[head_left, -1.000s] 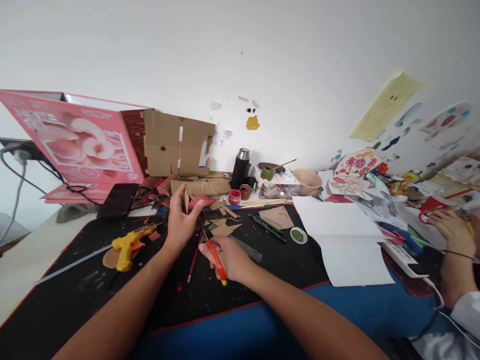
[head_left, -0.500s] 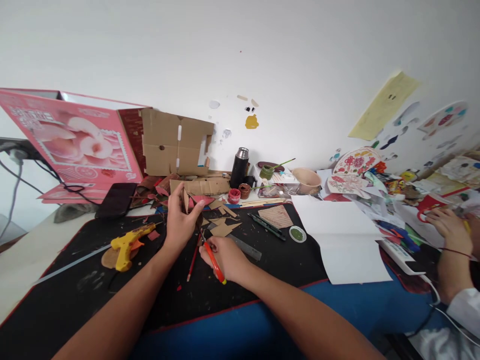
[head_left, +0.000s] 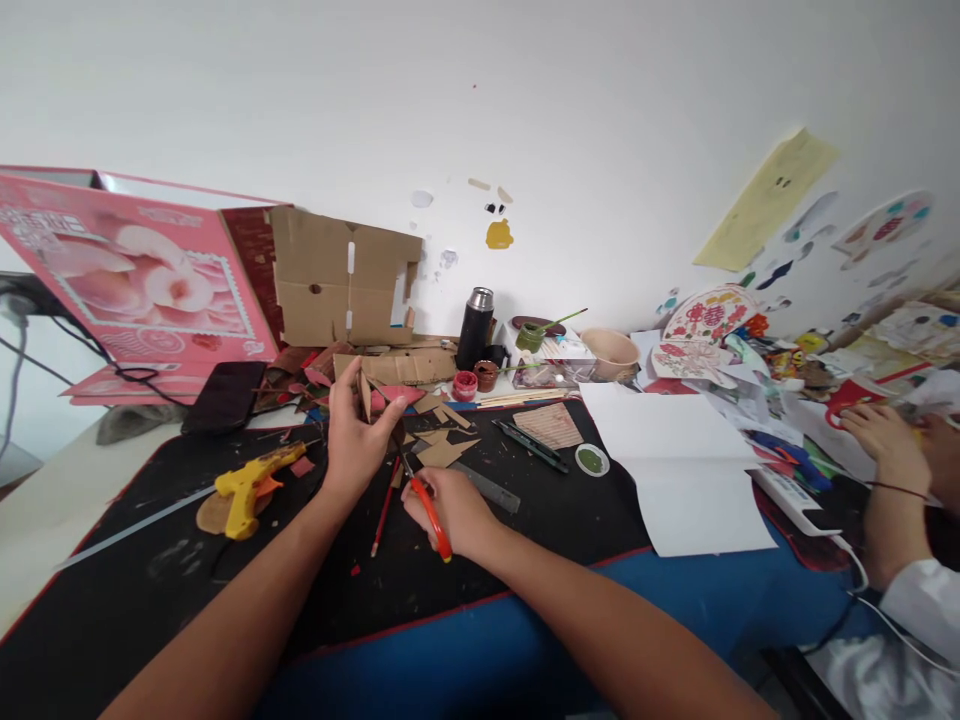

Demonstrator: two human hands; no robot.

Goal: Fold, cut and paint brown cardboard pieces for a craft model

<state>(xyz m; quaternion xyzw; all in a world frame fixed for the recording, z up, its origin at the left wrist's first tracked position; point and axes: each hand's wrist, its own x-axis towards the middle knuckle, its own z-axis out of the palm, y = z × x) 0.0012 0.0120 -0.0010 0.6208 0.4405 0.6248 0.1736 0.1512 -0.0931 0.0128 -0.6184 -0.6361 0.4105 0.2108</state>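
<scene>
My left hand point(head_left: 356, 430) is closed round a small piece of brown cardboard point(head_left: 365, 395), held up over the dark mat point(head_left: 315, 600). My right hand point(head_left: 448, 512) grips orange-handled scissors point(head_left: 430, 518), whose blades point up toward the piece; the cut itself is hidden by my left fingers. Cardboard offcuts point(head_left: 442, 450) lie just beyond the scissors. Between my forearms rests a red pencil point(head_left: 384, 515), and a ruler point(head_left: 487, 487) is partly behind my right hand.
A yellow glue gun point(head_left: 251, 490) lies left of my forearm. Paint jars point(head_left: 464, 386) and a black flask point(head_left: 475, 328) stand at the back. White paper point(head_left: 697, 480) covers the right side. Farther right, another person's hand point(head_left: 881, 435) holds red-handled scissors point(head_left: 844, 400).
The whole view has shifted slightly. My hands keep nearly the same pose, with the scissors still by the cardboard piece. More of the other person's hands shows at the right.
</scene>
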